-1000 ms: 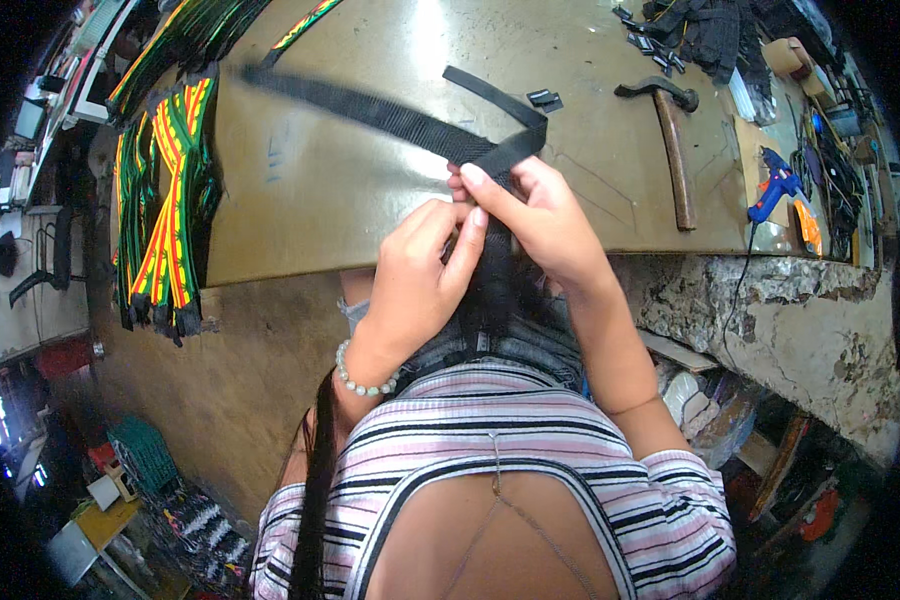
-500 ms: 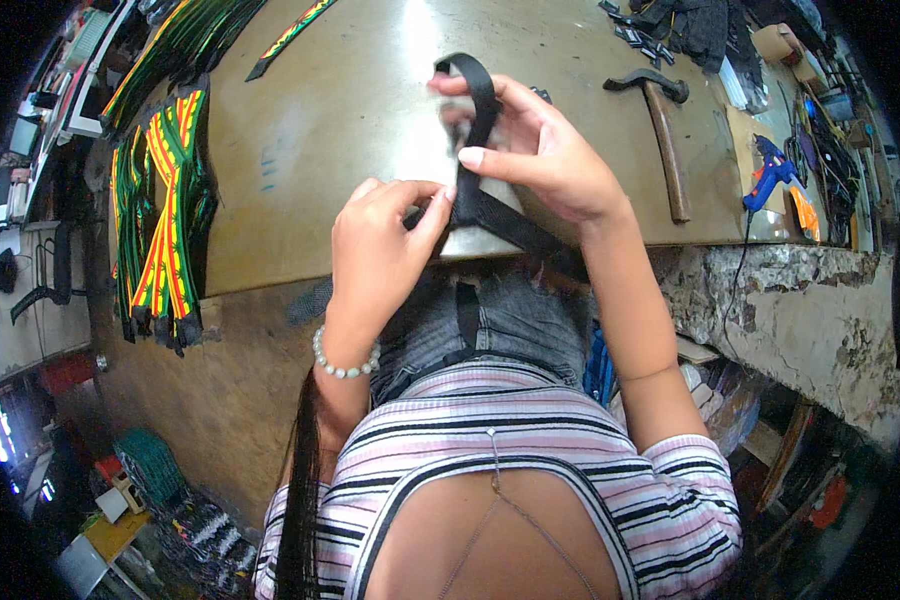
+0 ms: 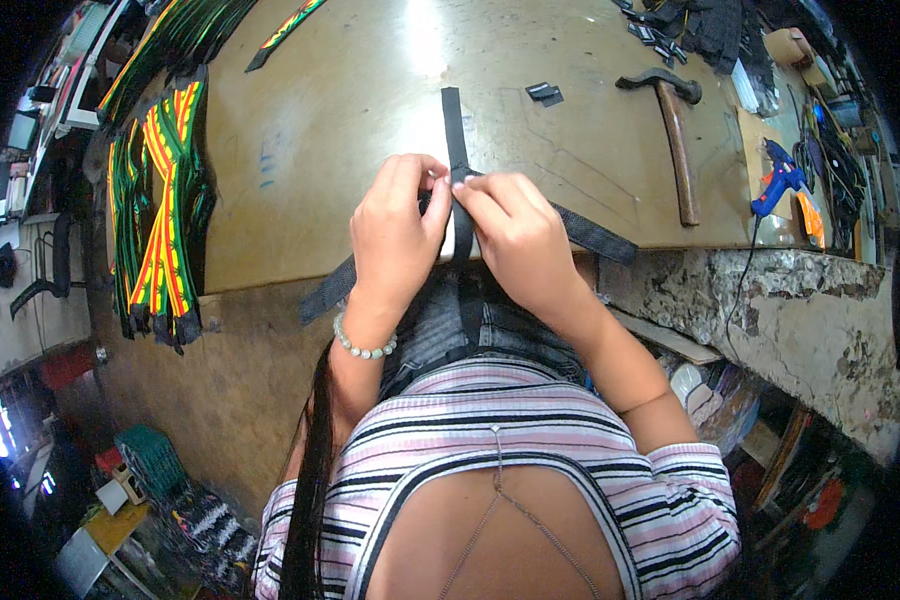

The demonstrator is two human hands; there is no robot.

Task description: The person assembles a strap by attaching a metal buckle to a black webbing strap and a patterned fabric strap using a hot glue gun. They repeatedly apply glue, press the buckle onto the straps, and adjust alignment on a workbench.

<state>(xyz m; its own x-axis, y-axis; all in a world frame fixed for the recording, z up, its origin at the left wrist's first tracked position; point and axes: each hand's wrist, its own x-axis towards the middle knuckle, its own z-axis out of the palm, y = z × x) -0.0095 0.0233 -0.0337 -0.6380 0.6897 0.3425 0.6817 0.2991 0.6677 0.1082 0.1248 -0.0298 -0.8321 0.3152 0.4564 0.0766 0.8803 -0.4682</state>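
Note:
Black webbing straps (image 3: 454, 122) lie crossed at the near edge of the metal-topped table (image 3: 330, 160). One end points straight away from me, flat on the tabletop, and wider lengths stick out to both sides. My left hand (image 3: 392, 225) pinches the straps where they meet, thumb against fingers. Facing it, my right hand (image 3: 515, 222) grips the same crossing from the other side, its fingertips nearly touching the left ones. The fingers hide how the straps are joined there.
Small black pieces (image 3: 545, 94) lie beyond my hands. To the right are a hammer (image 3: 678, 150) and a blue glue gun (image 3: 778, 180) with a trailing cord. Bundles of red, yellow and green patterned straps (image 3: 165, 220) hang over the left edge.
The raised black loop has come down, and its strap now lies straight ahead. My right hand has lowered and closed at the crossing beside the left hand.

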